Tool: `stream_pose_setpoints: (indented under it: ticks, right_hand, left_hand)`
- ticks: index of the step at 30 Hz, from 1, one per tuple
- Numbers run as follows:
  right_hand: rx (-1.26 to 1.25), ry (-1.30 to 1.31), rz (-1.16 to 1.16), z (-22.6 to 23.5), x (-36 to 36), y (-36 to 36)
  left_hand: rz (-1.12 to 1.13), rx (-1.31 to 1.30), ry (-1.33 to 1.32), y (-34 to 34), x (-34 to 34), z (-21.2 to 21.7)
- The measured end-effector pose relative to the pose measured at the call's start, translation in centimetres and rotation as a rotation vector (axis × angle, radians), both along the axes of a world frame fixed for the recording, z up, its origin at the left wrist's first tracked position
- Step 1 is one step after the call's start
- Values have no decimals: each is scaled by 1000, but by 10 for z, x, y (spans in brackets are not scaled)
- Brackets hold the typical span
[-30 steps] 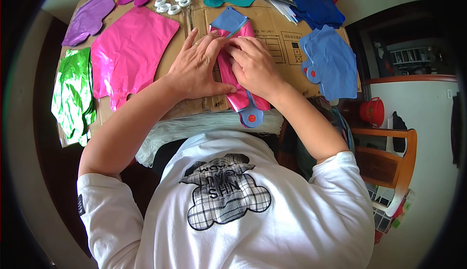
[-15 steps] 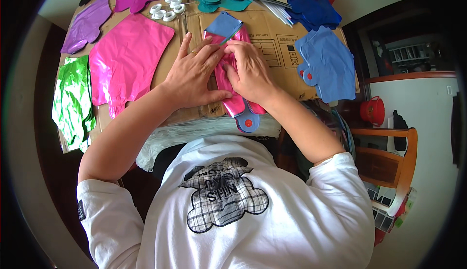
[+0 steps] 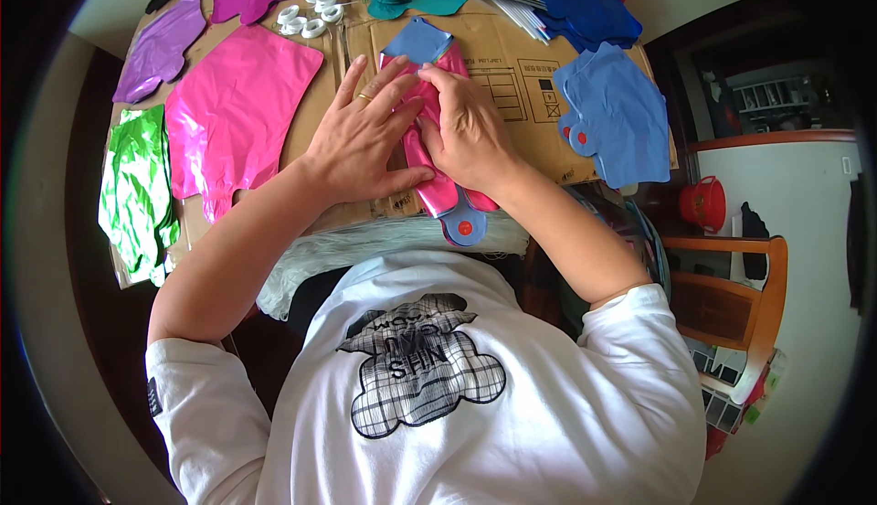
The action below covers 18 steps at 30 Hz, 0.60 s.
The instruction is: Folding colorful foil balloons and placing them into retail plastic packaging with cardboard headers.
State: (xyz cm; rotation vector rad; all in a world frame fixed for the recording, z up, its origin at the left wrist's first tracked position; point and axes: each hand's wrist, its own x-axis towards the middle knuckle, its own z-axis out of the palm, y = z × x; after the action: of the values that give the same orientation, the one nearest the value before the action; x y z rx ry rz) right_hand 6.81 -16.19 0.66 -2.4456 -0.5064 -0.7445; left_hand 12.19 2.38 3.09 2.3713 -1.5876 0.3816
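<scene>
At the centre of the frame a folded pink foil balloon (image 3: 437, 176) is pressed flat against the cardboard sheet (image 3: 521, 85) by both hands. The left hand (image 3: 365, 135) is laid open with fingers spread; the right hand (image 3: 468, 130) is curled, fingertips pinching the balloon's upper end. A larger pink foil balloon (image 3: 233, 103) lies to the left.

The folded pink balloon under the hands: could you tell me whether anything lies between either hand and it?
Nothing visible does. The left hand and right hand both press directly on the folded pink balloon, which lies on the cardboard.
</scene>
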Motion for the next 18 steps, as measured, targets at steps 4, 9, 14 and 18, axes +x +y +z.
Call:
stream_pose_setpoints:
  ticks: [4,9,14,18]
  right_hand:
    - [-25,13,-14,-1,1,0]
    - [87,146,71,4,2,-8]
    - [-58,236,142,14,3,-48]
    - [-338,307,97,12,-5,-54]
  left_hand:
    - [-47,-33,5,2,3,-9]
    - [-55,-63,97,1,3,-10]
    - [-65,-89,104,1,4,-8]
    - [-59,-87,116,-1,6,-7]
